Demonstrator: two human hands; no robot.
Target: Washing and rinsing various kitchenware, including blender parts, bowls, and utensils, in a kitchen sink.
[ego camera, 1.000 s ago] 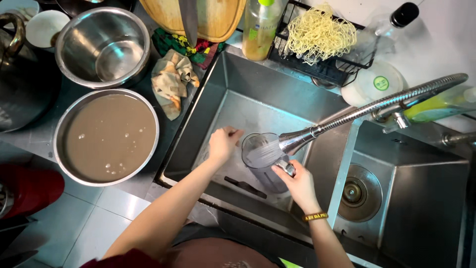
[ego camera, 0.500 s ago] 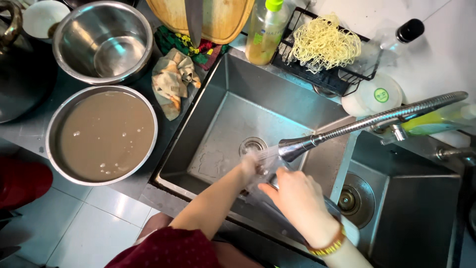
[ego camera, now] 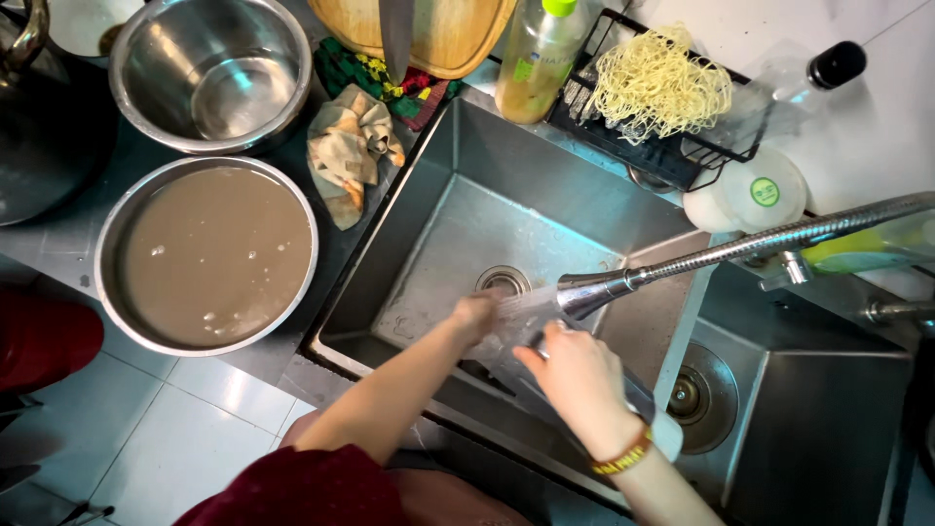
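Both hands' grip on clear container (ego camera: 516, 326), mid-sink (ego camera: 438, 195), under faucet (ego camera: 594, 290).

You look down on a dark countertop (ego camera: 68, 244) at the frame's left, pale floor tiles (ego camera: 195, 429) lower left, and a white wall (ego camera: 877, 127) upper right.

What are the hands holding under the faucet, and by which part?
A clear container, blurred. The right hand grips its near side and the left hand its left side; the exact grip cannot be told.
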